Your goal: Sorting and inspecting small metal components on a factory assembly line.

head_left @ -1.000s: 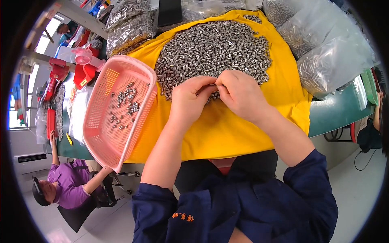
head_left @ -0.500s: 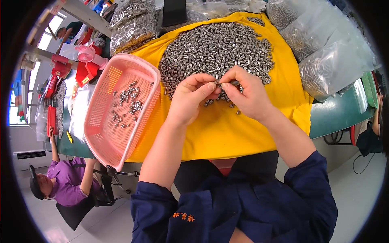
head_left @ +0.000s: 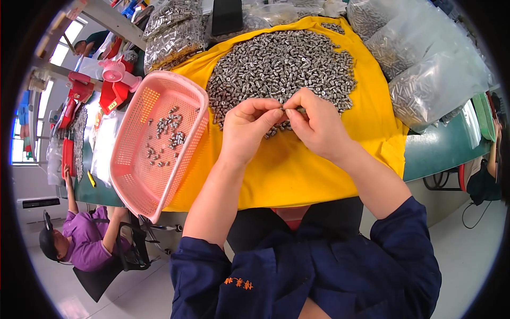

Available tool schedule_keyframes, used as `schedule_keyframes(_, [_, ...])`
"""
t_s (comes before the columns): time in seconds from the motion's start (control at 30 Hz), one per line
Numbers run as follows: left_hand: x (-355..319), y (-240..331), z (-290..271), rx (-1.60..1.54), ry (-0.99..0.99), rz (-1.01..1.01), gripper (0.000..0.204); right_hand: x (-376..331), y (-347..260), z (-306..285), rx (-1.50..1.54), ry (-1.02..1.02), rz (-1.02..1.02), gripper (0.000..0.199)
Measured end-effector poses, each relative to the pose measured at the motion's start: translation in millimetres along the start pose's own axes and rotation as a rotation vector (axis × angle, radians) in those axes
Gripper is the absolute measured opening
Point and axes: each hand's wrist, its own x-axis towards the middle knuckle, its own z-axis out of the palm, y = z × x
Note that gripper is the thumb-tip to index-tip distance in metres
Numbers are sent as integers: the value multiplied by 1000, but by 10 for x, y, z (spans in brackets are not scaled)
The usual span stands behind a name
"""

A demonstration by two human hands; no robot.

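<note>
A yellow cloth (head_left: 297, 170) covers the green table (head_left: 441, 149) at centre frame, heaped above with small metal parts (head_left: 281, 64). A pink basket (head_left: 138, 170) sits at left, a few parts inside. Left hand (head_left: 245, 130) and right hand (head_left: 317, 125) meet fingertip to fingertip, pinching one small metal piece (head_left: 291, 110) between them.

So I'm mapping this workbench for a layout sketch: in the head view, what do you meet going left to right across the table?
Red tools → pink basket holding a few metal parts → left hand → right hand, both at the near edge of the pile of small metal parts on the yellow cloth → clear bags of parts.
</note>
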Motion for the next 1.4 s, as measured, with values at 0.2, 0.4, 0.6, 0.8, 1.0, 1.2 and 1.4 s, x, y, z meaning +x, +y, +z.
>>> schedule_keyframes(0.2, [6, -7, 10, 4, 28, -20, 11, -1, 8, -13, 96, 7, 38, 5])
schedule_keyframes(0.4, [6, -18, -8, 25, 20, -17, 13, 13, 16, -33, 56, -1, -40, 5])
schedule_keyframes(0.6, [-23, 12, 10, 82, 24, 59, 13, -26, 23, 23, 32, -1, -65, 7])
schedule_keyframes(0.8, [-16, 90, 23, 200, 31, 85, 11, 7, 18, 12, 192, -59, 41, 7])
schedule_keyframes(1.0, [108, 391, 273, 375, -23, -24, 10, 37, -65, -188, 258, 14, 11, 5])
schedule_keyframes(1.2, [663, 1043, 233, 612, 283, 295, 13, 191, 193, -575, 375, 502, 93, 6])
schedule_keyframes(1.4, [1669, 810, 256, 1447, 12, 434, 18, 49, -16, -253, 242, 272, -6, 5])
